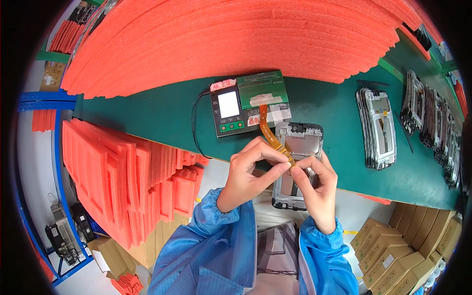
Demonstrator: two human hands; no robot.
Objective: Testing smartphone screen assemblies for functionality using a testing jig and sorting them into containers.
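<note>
An orange flex ribbon cable (pixel 267 132) runs down from a green circuit board (pixel 263 89) on a black tester (pixel 229 127) with a lit white screen. My left hand (pixel 253 173) pinches the cable's lower end between thumb and forefinger. My right hand (pixel 317 184) is closed, its thumb and forefinger pinching at the same end from the other side. Beneath my fingers, a phone display frame (pixel 301 142) with a silvery back lies over the table's near edge. My fingertips hide the joint at the cable's end, and my hands cover part of the frame.
Long red foam sheets (pixel 236 44) are stacked across the back of the green table (pixel 334 113). More red foam trays (pixel 108 172) stand at the left. Stacks of phone frames (pixel 377 129) lie to the right, beside a dark thin tool (pixel 404 132). Cardboard boxes (pixel 393 255) stand below right.
</note>
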